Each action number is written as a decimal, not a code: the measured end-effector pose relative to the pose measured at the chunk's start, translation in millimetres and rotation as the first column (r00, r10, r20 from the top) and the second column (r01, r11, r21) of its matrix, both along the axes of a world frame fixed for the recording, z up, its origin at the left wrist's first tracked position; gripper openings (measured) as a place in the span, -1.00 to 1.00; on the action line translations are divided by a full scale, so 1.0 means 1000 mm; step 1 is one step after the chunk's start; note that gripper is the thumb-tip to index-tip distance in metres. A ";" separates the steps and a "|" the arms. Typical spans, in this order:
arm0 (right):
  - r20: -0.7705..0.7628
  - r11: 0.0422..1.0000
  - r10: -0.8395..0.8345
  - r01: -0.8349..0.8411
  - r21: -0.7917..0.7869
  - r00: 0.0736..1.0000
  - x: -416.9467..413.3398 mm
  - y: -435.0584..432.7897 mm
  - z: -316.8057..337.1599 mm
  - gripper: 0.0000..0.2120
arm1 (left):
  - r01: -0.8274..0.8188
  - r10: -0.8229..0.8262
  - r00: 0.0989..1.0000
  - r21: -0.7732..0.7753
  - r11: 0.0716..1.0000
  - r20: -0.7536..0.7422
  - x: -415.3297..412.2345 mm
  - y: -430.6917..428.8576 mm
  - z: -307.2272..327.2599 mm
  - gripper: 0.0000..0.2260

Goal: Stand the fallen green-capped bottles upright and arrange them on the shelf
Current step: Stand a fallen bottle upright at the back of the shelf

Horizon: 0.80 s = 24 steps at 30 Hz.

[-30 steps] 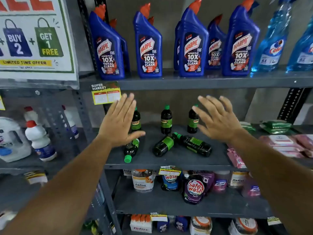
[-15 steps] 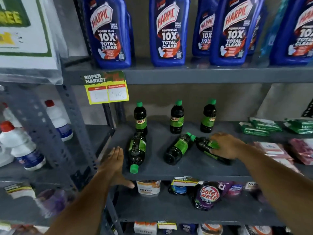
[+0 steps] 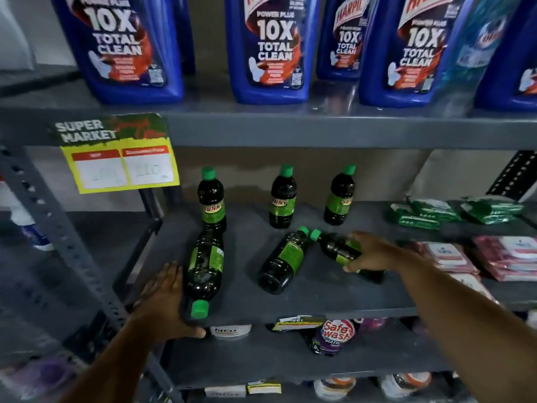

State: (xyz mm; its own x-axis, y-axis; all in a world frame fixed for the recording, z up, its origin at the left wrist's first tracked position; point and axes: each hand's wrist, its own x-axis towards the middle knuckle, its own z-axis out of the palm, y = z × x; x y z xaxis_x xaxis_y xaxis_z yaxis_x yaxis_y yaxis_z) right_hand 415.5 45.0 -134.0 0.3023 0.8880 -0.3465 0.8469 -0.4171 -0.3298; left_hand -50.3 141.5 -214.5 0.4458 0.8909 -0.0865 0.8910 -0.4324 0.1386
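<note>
Three dark green-capped bottles stand upright at the back of the grey middle shelf [image 3: 334, 298]: left [image 3: 211, 203], middle [image 3: 282, 200], right [image 3: 339, 197]. Three more lie on their sides in front. The left fallen bottle [image 3: 205, 267] points its cap at the shelf's front edge, and my left hand [image 3: 165, 301] wraps it from the left near the neck. The middle fallen bottle [image 3: 283, 261] lies free, cap toward the back. My right hand [image 3: 369, 251] grips the right fallen bottle [image 3: 337, 247], whose cap nearly touches the middle one's cap.
Blue toilet-cleaner bottles [image 3: 271, 48] line the shelf above. A yellow price tag [image 3: 119, 158] hangs from that shelf's edge. Green packets [image 3: 436, 213] and pink packets [image 3: 494, 257] lie to the right on the middle shelf. Pouches and jars [image 3: 337, 335] fill the shelf below. A grey upright post [image 3: 58, 228] stands left.
The view has come closer to the shelf. My left hand rose from the shelf's front edge onto the left fallen bottle. My right hand stays on the right fallen bottle.
</note>
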 end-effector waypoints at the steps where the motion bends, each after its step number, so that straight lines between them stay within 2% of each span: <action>1: -0.004 1.000 -0.004 0.004 0.004 1.000 0.002 0.001 -0.002 0.05 | 0.005 -0.005 1.000 0.016 1.000 0.009 0.002 0.001 -0.001 0.47; 4: 0.033 1.000 0.002 -0.003 0.028 0.999 0.004 0.003 -0.011 0.06 | 0.001 -0.002 1.000 0.025 1.000 0.028 0.003 0.002 -0.002 0.47; 9: 0.149 0.993 -0.097 0.085 0.084 0.984 -0.003 0.005 -0.023 -0.39 | 0.007 -0.007 1.000 0.019 1.000 0.029 0.002 0.003 -0.003 0.48; 12: 0.146 0.961 -0.214 0.182 0.207 0.966 -0.008 0.004 -0.029 -0.41 | -0.002 0.002 1.000 0.014 1.000 0.008 0.002 0.001 -0.003 0.50; 15: -0.002 0.868 -0.293 0.267 0.419 0.956 -0.009 0.008 -0.033 -0.30 | -0.015 0.015 1.000 -0.012 1.000 0.009 0.002 0.002 -0.003 0.50; 17: -0.187 0.762 -0.251 0.314 0.567 0.950 -0.011 0.011 -0.036 -0.32 | -0.017 0.018 1.000 -0.018 1.000 0.021 0.002 0.003 -0.004 0.51; 19: -0.302 0.652 -0.179 0.343 0.676 0.936 -0.013 0.013 -0.042 -0.39 | -0.019 0.019 0.999 -0.004 1.000 0.029 0.001 0.004 -0.006 0.50; 21: -0.416 0.576 -0.150 0.421 0.701 0.897 -0.017 0.012 -0.050 -0.36 | -0.016 0.015 0.999 0.021 1.000 0.029 0.001 0.004 -0.006 0.50; 24: -0.551 0.519 -0.142 0.536 0.666 0.822 -0.018 0.009 -0.060 -0.27 | -0.013 0.012 0.999 0.027 1.000 0.039 0.001 0.001 -0.005 0.50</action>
